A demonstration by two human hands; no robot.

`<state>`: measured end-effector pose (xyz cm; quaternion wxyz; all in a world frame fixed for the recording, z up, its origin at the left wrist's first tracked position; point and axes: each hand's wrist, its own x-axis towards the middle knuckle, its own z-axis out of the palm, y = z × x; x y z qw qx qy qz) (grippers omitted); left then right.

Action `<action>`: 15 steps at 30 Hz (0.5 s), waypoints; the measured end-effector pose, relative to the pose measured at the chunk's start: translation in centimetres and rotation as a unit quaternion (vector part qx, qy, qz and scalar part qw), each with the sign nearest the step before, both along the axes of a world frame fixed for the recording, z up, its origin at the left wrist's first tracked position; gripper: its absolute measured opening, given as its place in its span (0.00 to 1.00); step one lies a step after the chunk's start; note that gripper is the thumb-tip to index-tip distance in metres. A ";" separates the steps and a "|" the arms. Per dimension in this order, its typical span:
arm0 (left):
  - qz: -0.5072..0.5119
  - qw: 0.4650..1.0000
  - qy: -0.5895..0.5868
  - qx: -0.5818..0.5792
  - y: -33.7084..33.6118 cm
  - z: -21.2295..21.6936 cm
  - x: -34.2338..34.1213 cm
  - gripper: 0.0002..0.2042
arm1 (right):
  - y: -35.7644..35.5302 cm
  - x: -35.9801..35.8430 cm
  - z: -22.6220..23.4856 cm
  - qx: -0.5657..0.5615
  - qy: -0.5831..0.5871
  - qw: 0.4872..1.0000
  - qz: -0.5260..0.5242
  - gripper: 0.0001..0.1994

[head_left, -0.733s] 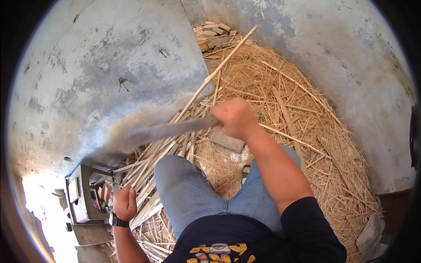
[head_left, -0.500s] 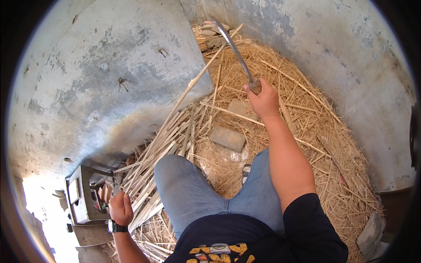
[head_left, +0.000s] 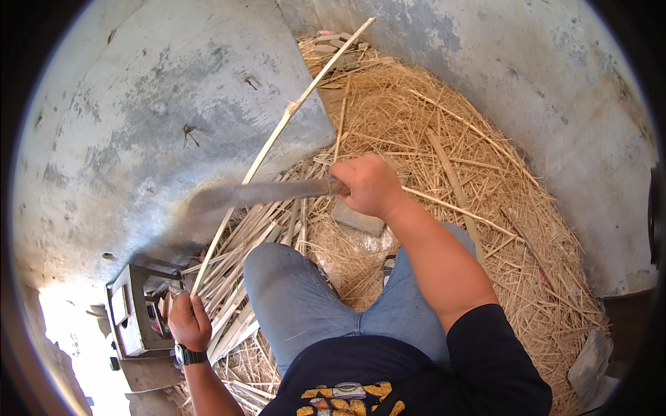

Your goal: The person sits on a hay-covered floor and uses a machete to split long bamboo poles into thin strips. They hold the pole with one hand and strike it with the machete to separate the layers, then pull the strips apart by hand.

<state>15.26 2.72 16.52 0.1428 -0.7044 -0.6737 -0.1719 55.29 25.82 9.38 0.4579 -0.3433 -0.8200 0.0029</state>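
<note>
My left hand (head_left: 189, 322), low on the left, is closed round the lower end of a long pale bamboo strip (head_left: 270, 142). The strip slants up and away to the right, with a rough node about midway. My right hand (head_left: 371, 186) grips the handle of a machete (head_left: 291, 192) in front of me. Its broad grey blade points left and crosses the strip in the picture; the far end is smeared by motion. Whether blade and strip touch, I cannot tell. A heap of split bamboo strips (head_left: 239, 256) lies beside my left knee.
Between my knees and the machete is a grey brick (head_left: 359, 218). Shavings (head_left: 527, 291) cover the floor ahead and to the right. Worn grey walls (head_left: 173, 90) surround me. A small wooden box-like stand (head_left: 132, 305) stands beside my left hand; stones (head_left: 333, 45) lie at the far corner.
My right hand has swung the machete down and to the left, from pointing up and away to lying across the strip. The strip's far end has shifted up and slightly left.
</note>
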 end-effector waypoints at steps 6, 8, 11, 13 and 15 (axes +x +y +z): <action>0.010 0.999 0.011 0.030 -0.7 0.0 -0.8 0.11 | 0.1 0.8 0.8 -0.070 -0.027 0.996 -0.039 0.07; 0.011 0.999 0.011 0.040 -0.8 0.1 -0.9 0.10 | 0.6 2.4 0.9 -0.155 0.021 0.983 -0.094 0.06; 0.019 0.999 0.013 0.038 -0.6 -0.3 -0.8 0.10 | 1.1 3.5 0.5 -0.113 -0.010 0.985 -0.131 0.07; -0.009 0.998 0.019 0.065 0.1 -0.8 -0.7 0.09 | 0.6 2.2 0.0 -0.114 -0.004 0.990 -0.082 0.06; -0.007 0.999 0.035 0.034 0.3 -0.6 -0.4 0.09 | -0.2 0.3 0.1 -0.084 -0.026 0.996 -0.036 0.05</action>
